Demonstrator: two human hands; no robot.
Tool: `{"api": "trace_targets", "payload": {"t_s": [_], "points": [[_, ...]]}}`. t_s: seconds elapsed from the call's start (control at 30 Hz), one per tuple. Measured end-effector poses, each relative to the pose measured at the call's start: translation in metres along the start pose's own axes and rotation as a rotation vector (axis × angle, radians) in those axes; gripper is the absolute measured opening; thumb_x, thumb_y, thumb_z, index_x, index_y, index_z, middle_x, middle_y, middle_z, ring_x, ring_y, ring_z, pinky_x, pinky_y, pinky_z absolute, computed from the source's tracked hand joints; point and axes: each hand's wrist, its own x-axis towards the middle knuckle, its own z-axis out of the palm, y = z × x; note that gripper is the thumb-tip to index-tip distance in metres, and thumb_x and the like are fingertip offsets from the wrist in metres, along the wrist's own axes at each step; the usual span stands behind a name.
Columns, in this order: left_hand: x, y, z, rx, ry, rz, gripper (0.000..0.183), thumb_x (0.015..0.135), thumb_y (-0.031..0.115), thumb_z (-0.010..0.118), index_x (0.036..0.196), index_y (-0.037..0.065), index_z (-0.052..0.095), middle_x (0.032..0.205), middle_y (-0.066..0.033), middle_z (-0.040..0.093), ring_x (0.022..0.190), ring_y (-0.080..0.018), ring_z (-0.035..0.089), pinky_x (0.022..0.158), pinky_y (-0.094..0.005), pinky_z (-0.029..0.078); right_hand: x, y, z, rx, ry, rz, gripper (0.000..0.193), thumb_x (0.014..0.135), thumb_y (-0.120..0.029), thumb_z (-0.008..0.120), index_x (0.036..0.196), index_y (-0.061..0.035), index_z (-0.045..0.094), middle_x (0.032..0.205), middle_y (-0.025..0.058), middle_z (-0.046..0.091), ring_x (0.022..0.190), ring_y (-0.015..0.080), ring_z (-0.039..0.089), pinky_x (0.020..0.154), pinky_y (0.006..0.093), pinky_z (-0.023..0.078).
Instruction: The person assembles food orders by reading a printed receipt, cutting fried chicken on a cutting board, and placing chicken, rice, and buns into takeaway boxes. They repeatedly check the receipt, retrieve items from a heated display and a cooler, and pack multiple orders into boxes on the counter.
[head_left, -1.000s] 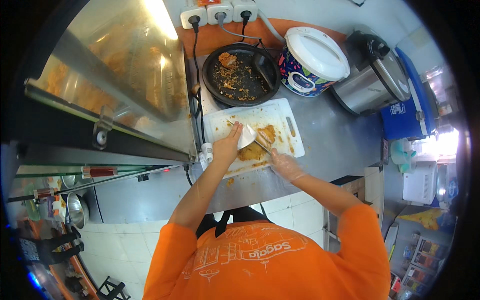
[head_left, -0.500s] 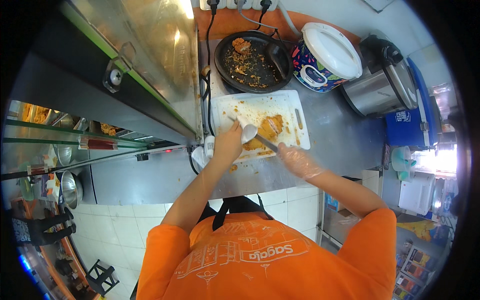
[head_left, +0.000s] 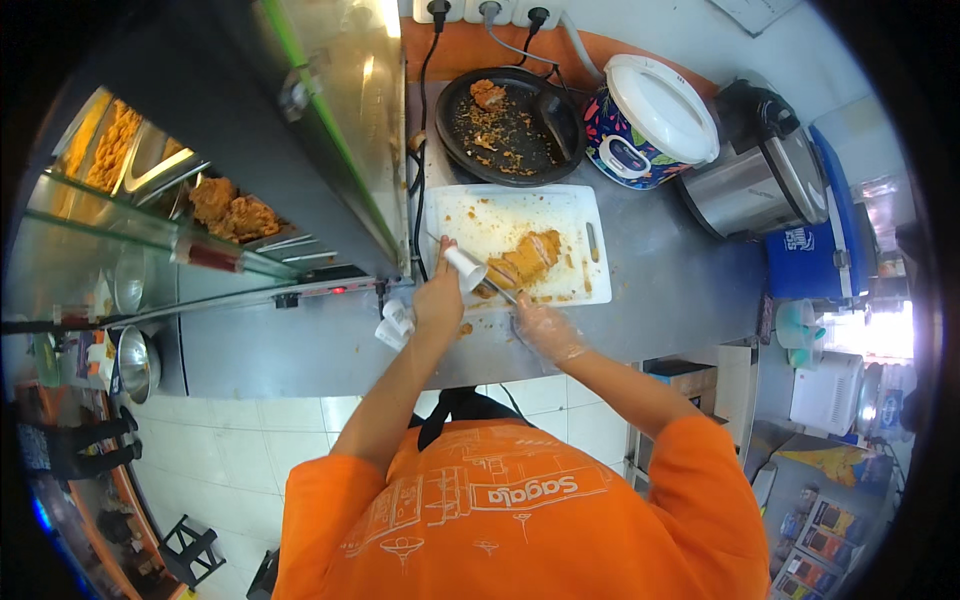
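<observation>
Fried cutlet [head_left: 537, 252], golden, prob. chicken, on white chopping board [head_left: 588, 206] w/ handle slot at R end. Cut into slices, lying close tog.; pale inside shows at cuts. Crumbs + smears around it. Board flat on steel desk [head_left: 670, 290].

R hand [head_left: 548, 330]: clear plastic glove, grip clenched on knife [head_left: 500, 291] handle. Blade runs up-L past near end of slices, partly hidden behind cup; contact w/ meat can't tell. L hand [head_left: 438, 302]: by looks grasping white cup [head_left: 467, 270], fingers at narrow end, mouth tilted down-R toward slices. Whether L fingers also touch blade: can't tell.

Handling (my est.): slices light, soft inside, crust crisp + a bit greasy, so slippery under thin glove. Fragile at cuts; coating may flake if squeezed. Best hold: low on both long sides, several slices tog., light even pressure; or slide blade flat underneath + steady from above. Cup looks light, thin-walled; hold near narrow end, don't crush. Knife stiff; handle only.

Nearby: round black dish [head_left: 521, 181] just beyond board, w/ one fried piece [head_left: 488, 95] + crumbs. Flowered pot [head_left: 625, 125] to its R. Two white cup-like items [head_left: 397, 319] near L wrist.
</observation>
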Motion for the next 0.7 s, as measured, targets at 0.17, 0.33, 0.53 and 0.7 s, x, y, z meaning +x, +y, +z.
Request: {"api": "trace_targets", "payload": {"t_s": [0.17, 0.33, 0.53, 0.7], "points": [[-0.029, 0.003, -0.032, -0.189, 0.14, 0.256, 0.041, 0.079, 0.005, 0.06, 0.119, 0.003, 0.052, 0.111, -0.0208, 0.059, 0.088, -0.0399, 0.062, 0.075, -0.0472, 0.05, -0.022, 0.037, -0.024, 0.025, 0.213, -0.001, 0.029, 0.095, -0.029, 0.046, 0.11, -0.0041, 0.049, 0.084, 0.0238, 0.064, 0.077, 0.0434, 0.062, 0.069, 0.0533, 0.049], [-0.125, -0.033, -0.069, -0.818, 0.134, -0.004, 0.03, 0.092, 0.024, 0.061, 0.111, 0.002, 0.06, 0.096, -0.0085, 0.065, 0.08, -0.014, 0.06, 0.064, -0.0284, 0.049, -0.027, 0.093, -0.076, -0.05, 0.259, 0.408, 0.039, 0.092, -0.029, 0.052, 0.122, -0.0056, 0.049, 0.107, 0.0278, 0.058, 0.095, 0.0414, 0.059, 0.079, 0.0501, 0.048], [-0.186, -0.074, -0.082, -1.124, 0.393, -0.383, 0.028, 0.095, 0.028, 0.055, 0.107, 0.001, 0.057, 0.092, -0.0066, 0.065, 0.07, -0.0086, 0.055, 0.053, -0.022, 0.046, 0.052, 0.018, -0.085, 0.282, 0.211, -0.01, 0.094, 0.069, -0.062, 0.07, 0.138, -0.0059, 0.041, 0.139, 0.0276, 0.04, 0.129, 0.04, 0.038, 0.108, 0.0427, 0.032], [-0.225, -0.101, -0.086, -1.211, 0.504, -0.422, 0.029, 0.098, 0.027, 0.049, 0.107, 0.001, 0.056, 0.093, -0.0083, 0.065, 0.051, -0.0035, 0.039, 0.051, -0.022, 0.045, 0.063, -0.074, -0.067, -0.241, 0.038, 0.068, 0.094, 0.065, -0.06, 0.072, 0.137, -0.0065, 0.044, 0.144, 0.0258, 0.033, 0.133, 0.0365, 0.033, 0.107, 0.0405, 0.035]]}}
